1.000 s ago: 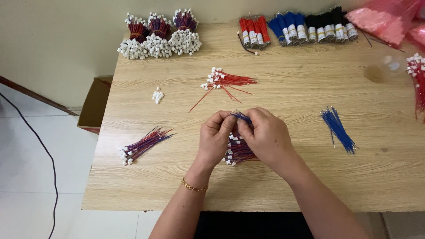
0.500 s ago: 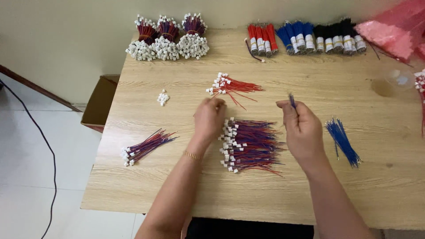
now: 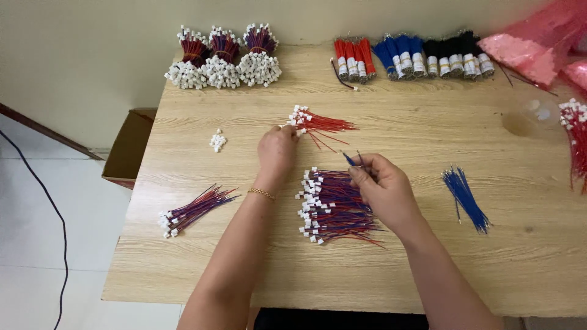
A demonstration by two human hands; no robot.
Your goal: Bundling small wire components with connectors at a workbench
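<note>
My left hand (image 3: 276, 151) reaches up the wooden table (image 3: 422, 269) and its fingertips touch the white connectors of a small bunch of red wires (image 3: 318, 122). My right hand (image 3: 384, 190) pinches a short blue wire (image 3: 351, 160) between thumb and fingers, its tips sticking up. Just left of and under that hand lies a pile of red-and-blue wires with white connectors (image 3: 330, 208). A loose bunch of blue wires (image 3: 466, 197) lies to the right of my right hand.
A smaller red-and-blue bundle (image 3: 192, 211) lies at the left front. A few loose white connectors (image 3: 217, 141) sit left of centre. Tied connector bundles (image 3: 223, 58) and red, blue and black wire bundles (image 3: 409, 56) line the back edge. Pink bags (image 3: 538, 46) lie at the far right.
My hands have parted from over the pile. The left hand has moved up to the red wire bunch; the right holds a blue wire just right of the pile.
</note>
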